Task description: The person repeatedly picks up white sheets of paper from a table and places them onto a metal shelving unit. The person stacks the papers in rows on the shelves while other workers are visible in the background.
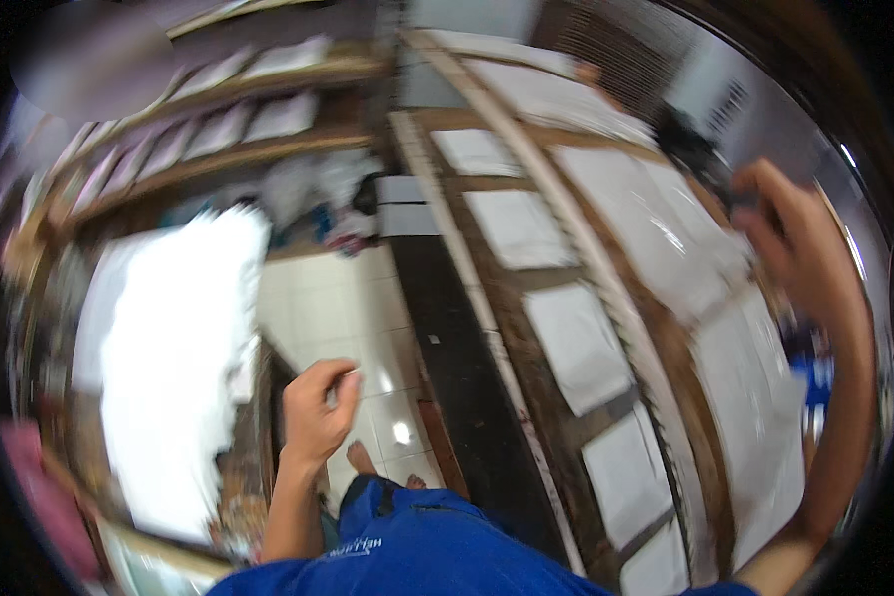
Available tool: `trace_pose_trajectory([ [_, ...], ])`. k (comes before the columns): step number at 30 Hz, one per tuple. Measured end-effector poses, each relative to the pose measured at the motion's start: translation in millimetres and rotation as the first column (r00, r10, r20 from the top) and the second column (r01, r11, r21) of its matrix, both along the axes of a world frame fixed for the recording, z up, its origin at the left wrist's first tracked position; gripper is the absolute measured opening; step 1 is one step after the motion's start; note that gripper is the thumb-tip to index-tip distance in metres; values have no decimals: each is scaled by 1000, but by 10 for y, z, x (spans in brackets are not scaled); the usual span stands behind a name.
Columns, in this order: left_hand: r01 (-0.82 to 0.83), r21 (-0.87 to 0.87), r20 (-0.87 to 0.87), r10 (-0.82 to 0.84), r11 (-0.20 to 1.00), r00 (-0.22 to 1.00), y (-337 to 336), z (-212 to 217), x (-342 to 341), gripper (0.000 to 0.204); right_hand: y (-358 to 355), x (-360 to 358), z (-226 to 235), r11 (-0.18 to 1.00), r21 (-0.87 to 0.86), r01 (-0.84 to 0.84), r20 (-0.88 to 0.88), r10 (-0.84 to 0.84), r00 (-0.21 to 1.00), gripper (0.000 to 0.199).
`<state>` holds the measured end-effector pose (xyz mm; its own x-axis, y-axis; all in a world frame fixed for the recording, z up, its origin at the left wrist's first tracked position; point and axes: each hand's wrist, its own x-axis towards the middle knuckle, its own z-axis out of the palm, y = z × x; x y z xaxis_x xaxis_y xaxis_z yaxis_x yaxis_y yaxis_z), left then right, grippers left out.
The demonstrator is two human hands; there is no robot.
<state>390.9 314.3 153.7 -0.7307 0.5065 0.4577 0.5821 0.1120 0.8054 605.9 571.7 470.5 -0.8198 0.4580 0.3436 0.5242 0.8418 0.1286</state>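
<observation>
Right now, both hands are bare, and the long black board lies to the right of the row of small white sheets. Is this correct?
Not quite: in the head view, the long black board lies to the left of the row of small white sheets. The left hand and right hand are bare.

We're seeing a blown-out white pile (174, 368), glare on floor tiles (372, 298), motion blur, edges bending into black

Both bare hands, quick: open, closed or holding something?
Bare left hand: loosely closed, nothing visibly held.
Bare right hand: half-curled, blurred; can't tell if holding anything.
</observation>
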Motion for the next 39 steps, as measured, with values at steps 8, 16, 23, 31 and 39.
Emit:
trace_pose_trajectory([
  [8, -184, 5, 0, 184, 983, 983, -732, -9, -409, 14, -1390, -2013, -525, 612, -114, -782, 423, 742, 520, 25],
  [16, -512, -155, -160, 490, 845, 857, -1334, -116, -659, 17, -1933, -3371, -1543, 175, -192, -966, 243, 962, 126, 19],
  [23, -580, -310, -76, 589, 753, 805, -1735, -383, -848, 24, -1231, -4100, -3467, -44, -877, -478, -424, 540, 727, 18],
  [31, -527, -404, -3, 576, 748, 818, -1993, -337, -1157, 26, 681, -1815, -7739, -85, -992, -94, -110, 211, 971, 30],
  [39, -590, -397, -29, 633, 703, 774, -2044, -487, -1285, 25, 4, -1478, -7422, 531, -825, 195, 455, 419, 786, 31],
])
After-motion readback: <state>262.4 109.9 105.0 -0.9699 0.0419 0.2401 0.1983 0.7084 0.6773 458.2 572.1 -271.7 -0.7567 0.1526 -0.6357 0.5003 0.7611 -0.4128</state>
